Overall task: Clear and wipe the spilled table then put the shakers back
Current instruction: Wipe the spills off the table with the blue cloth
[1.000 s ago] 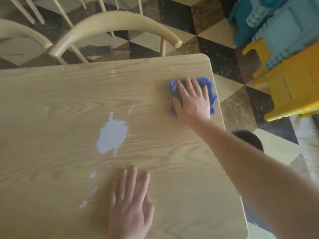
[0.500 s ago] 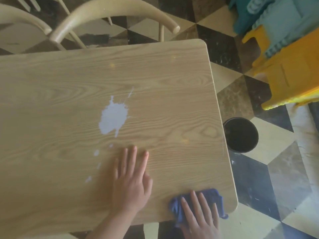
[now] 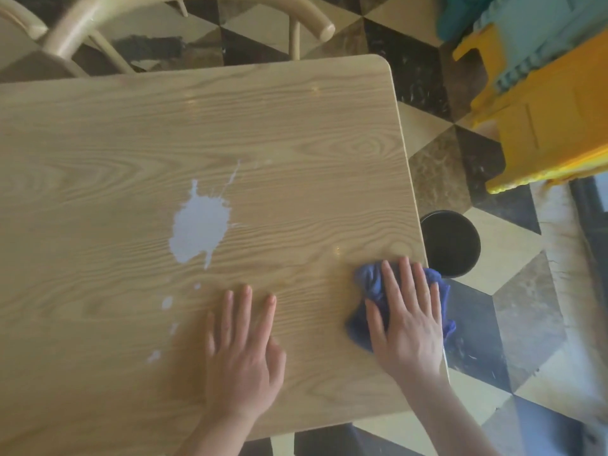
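spill and cloth on wooden tabletop, head view

- tabletop (image 3: 296, 133): pale wood grain, rounded far right corner, right edge running down the frame
- spill (image 3: 199, 230): white splash left of centre, thin streaks reaching up and right; small white drops trail below it toward the near left
- cloth (image 3: 370, 281): blue, bunched, lying at the right edge of the tabletop, part of it past the edge
- right hand (image 3: 406, 319): flat on the cloth, fingers straight and spread, pressing it down, not curled round it
- left hand (image 3: 245, 348): flat on bare wood just right of the drops, fingers straight and close together, holding nothing; apart from the cloth
- chair (image 3: 184, 14): pale curved back beyond the far edge
- bin (image 3: 450, 243): round, dark, on the floor just beside the right edge, near the cloth
- floor (image 3: 427, 74): dark and cream geometric tiles
- yellow and teal plastic item (image 3: 552, 103): upper right, on the floor, blurred
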{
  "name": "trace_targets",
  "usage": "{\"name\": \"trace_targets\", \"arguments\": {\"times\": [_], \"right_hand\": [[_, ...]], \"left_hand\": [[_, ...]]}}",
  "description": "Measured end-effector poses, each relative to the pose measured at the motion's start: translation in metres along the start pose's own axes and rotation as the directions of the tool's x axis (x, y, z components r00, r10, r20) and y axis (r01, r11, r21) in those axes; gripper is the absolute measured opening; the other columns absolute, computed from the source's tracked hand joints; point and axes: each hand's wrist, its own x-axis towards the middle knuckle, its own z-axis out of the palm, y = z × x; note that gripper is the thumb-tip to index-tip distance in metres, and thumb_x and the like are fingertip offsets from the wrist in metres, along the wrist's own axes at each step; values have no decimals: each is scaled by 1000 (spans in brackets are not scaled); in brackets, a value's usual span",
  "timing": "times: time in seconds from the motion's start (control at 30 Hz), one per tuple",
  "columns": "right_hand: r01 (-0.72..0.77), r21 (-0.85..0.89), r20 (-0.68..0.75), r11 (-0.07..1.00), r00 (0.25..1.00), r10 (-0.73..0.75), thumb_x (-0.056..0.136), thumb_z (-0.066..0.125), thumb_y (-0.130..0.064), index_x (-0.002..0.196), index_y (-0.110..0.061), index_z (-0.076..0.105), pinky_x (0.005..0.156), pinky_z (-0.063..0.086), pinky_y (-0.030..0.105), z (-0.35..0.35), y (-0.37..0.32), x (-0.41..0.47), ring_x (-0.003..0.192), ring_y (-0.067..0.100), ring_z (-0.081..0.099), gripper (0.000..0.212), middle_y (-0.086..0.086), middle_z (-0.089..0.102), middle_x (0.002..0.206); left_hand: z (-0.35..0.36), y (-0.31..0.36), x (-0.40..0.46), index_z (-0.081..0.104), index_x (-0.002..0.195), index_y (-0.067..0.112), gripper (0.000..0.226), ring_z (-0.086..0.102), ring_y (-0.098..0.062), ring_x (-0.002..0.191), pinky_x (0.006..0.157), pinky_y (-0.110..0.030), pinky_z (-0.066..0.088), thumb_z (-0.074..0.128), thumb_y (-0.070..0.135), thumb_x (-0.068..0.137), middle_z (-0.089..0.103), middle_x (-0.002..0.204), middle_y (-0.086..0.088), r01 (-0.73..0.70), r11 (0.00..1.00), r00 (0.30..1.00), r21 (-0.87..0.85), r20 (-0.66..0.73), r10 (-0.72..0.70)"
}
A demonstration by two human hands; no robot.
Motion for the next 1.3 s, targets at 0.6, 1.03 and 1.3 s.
{"name": "trace_targets", "arguments": {"times": [0.6, 1.03, 1.3], "right_hand": [[114, 5, -46, 993, 992, -114, 102, 21, -50, 159, -24, 17, 125, 0, 51, -11, -171, 255, 155, 24, 0, 63, 6, 8, 168], [395, -33, 28, 918, 918, -395, 95, 23, -58, 157, -24, 21, 123, 2, 54, 44, -371, 225, 154, 26, 6, 72, 7, 14, 167], [618, -59, 55, 784, 786, -615, 93, 27, -58, 152, -29, 33, 123, 13, 48, 60, -404, 211, 151, 25, 19, 66, 5, 26, 163]], "left_hand": [[-31, -22, -5, 34, 151, 29, 70, 17, -32, 152, 114, -56, 23, 54, 32, 84, 19, 165, -7, -58, 992, 998, -113, 33, 62], [-18, -213, -77, 47, 145, 18, 65, 34, -36, 145, 116, -57, 25, 42, 35, 82, 35, 158, -11, 421, 907, 899, 26, -151, -412], [-6, -220, -78, 52, 141, 19, 72, 41, -36, 140, 112, -61, 28, 42, 43, 74, 38, 155, -11, 403, 911, 904, 89, -194, -381]]}}
